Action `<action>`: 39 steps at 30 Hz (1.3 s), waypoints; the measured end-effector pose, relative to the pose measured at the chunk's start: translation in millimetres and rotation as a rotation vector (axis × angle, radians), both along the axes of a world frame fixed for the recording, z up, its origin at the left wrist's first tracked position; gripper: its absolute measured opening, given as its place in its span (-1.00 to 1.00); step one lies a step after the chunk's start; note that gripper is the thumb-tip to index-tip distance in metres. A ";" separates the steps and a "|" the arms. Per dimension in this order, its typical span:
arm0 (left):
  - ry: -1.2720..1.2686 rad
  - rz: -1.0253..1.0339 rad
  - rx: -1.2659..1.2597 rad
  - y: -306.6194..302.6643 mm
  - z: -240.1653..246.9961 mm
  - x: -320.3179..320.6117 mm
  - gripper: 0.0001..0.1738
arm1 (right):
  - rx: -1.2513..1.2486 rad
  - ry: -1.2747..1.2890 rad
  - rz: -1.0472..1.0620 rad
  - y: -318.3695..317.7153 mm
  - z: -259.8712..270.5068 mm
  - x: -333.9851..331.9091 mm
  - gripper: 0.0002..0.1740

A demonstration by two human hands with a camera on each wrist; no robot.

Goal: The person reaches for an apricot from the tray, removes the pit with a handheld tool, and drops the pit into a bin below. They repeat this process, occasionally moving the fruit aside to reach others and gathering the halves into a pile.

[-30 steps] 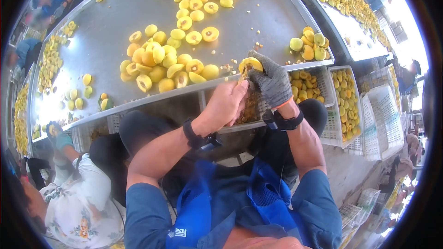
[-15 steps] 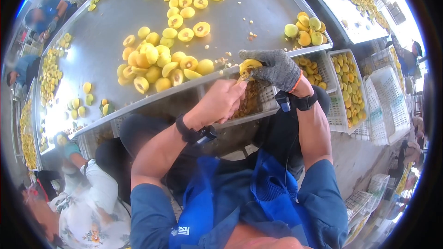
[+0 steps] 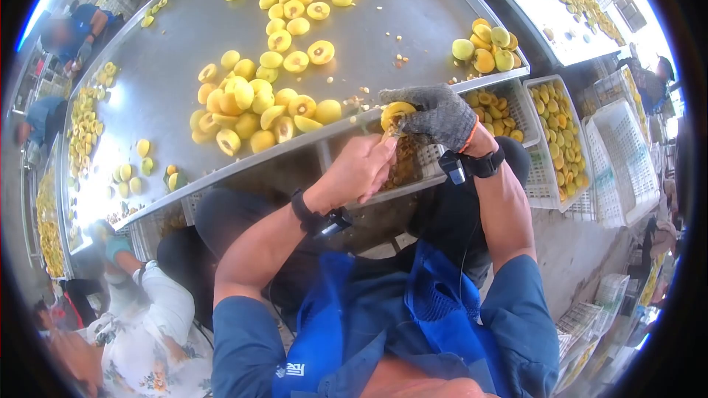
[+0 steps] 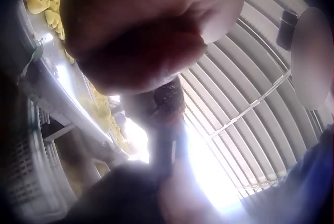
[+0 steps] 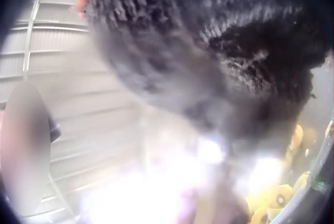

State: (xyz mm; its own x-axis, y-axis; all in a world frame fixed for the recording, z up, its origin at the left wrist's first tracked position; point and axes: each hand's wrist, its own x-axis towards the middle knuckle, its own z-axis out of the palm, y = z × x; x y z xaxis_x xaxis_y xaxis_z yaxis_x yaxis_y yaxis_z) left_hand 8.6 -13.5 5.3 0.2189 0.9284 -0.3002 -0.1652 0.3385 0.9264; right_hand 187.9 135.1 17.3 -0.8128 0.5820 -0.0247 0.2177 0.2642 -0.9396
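In the head view the gloved right hand point(image 3: 442, 118) grips a cut yellow fruit point(image 3: 398, 112) between thumb and fingers, just beyond the table's near edge. My bare left hand point(image 3: 358, 167) is closed below and left of it, pinching a thin tan tool point(image 3: 389, 133) whose far end meets the fruit. What that end looks like is hidden. Curled fingers of the left hand point(image 4: 151, 36) fill the left wrist view. The dark knitted glove on the right hand point(image 5: 209, 52) covers most of the right wrist view, where glare hides the fruit.
Halved yellow fruits point(image 3: 243, 99) lie heaped on the metal table point(image 3: 177, 66), with a smaller pile point(image 3: 483, 48) at its right corner. A crate under my hands holds brownish bits. Fruit-filled crates point(image 3: 558, 140) stand at right. Another person point(image 3: 147, 324) sits at left.
The head view has shifted, moving the table and fruit piles slightly leftward. The gloved hand has turned more sideways around the fruit. Both hands keep their holds.
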 end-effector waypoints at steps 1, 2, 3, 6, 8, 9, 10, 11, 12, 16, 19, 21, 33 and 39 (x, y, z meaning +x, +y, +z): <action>-0.054 0.009 -0.035 -0.2 -0.1 0.9 -0.49 | 0.000 0.014 -0.005 -0.9 0.0 -0.4 -0.52; -0.108 0.020 -0.070 -0.7 -0.1 1.2 -0.49 | -0.001 0.027 -0.008 -2.1 0.1 -1.8 -0.55; -0.166 0.033 -0.121 -2.0 0.6 -0.2 -0.49 | 0.030 0.061 -0.026 -5.4 1.2 -4.8 -0.56; -0.195 0.024 -0.155 -0.5 1.0 -1.5 -0.50 | 0.084 0.118 -0.104 -18.5 7.9 -6.9 -0.57; -0.007 0.010 -0.034 0.4 -2.5 -3.7 -0.51 | 0.041 0.119 -0.141 -22.4 7.6 -10.2 -0.58; 0.028 0.004 -0.031 -1.6 -2.3 -6.0 -0.52 | 0.078 0.072 -0.108 -22.8 8.0 -11.4 -0.58; 0.061 -0.009 -0.025 -2.5 -1.5 -7.6 -0.52 | 0.118 0.023 -0.080 -21.5 9.4 -10.3 -0.58; 0.091 -0.035 -0.006 1.7 -0.4 -7.3 -0.53 | 0.169 -0.031 -0.066 -18.0 13.8 -6.1 -0.58; 0.083 -0.030 -0.045 1.5 -1.5 -6.3 -0.54 | 0.319 -0.030 -0.068 -15.0 6.6 -4.8 -0.57; 0.042 -0.031 -0.106 -1.3 6.8 -5.4 -0.54 | 0.364 0.017 -0.048 -10.0 -9.1 -1.1 -0.55; -0.114 0.014 -0.217 -3.1 9.2 -4.2 -0.53 | 0.449 0.023 -0.085 -12.0 -14.2 -3.4 -0.51; -0.203 0.045 -0.243 -3.7 8.5 -3.4 -0.52 | 0.443 0.023 -0.093 -11.1 -14.2 -4.6 -0.51; -0.333 0.035 -0.129 -4.6 0.0 -8.0 -0.46 | 0.080 0.162 -0.109 -18.1 13.6 1.3 -0.46; -0.323 -0.014 -0.097 -5.1 10.9 -19.2 -0.46 | 0.187 0.146 -0.222 -33.5 9.1 -7.3 -0.49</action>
State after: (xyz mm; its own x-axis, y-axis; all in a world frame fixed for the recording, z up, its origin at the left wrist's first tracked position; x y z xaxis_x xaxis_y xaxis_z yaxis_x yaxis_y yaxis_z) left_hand -10.7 -18.6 16.2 0.3299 0.8950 -0.3003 -0.4394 0.4272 0.7902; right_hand 180.6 101.6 26.3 -0.6529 0.7287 0.2068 0.1558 0.3963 -0.9048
